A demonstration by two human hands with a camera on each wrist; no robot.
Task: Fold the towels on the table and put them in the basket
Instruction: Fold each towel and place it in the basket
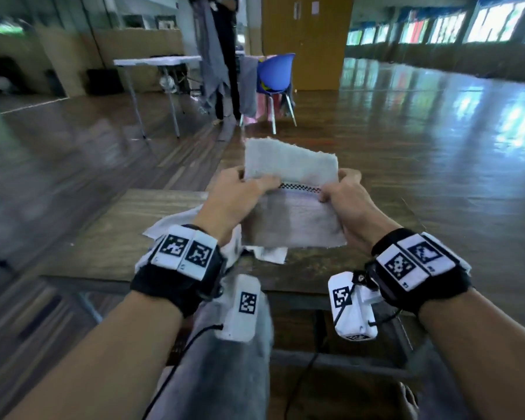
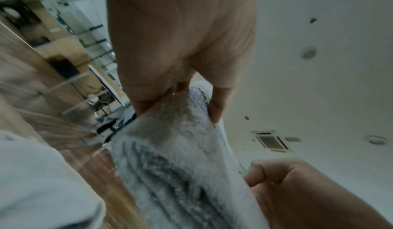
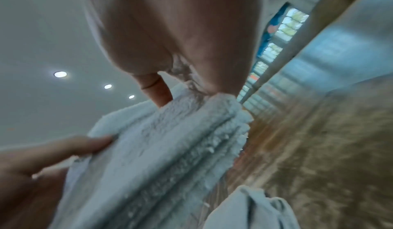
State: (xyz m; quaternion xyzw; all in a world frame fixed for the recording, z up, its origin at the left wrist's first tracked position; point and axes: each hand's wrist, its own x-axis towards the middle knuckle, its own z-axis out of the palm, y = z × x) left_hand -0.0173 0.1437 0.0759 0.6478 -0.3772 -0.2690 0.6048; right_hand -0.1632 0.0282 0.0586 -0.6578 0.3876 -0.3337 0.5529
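The left hand [image 1: 237, 192] and right hand [image 1: 344, 194] each pinch a side of a grey towel [image 1: 291, 204], thumbs on the near face along its checkered band, fingers behind. It hangs mid-frame above the wooden bench [image 1: 109, 237], upper half standing up, lower half drooping toward the person, its long axis running from top to bottom of the frame. To fold well, I'd bring the top edge squarely onto the lower one, keeping both pinches level. Crumpled white towels [image 1: 176, 222] lie at lower left. No basket shows.
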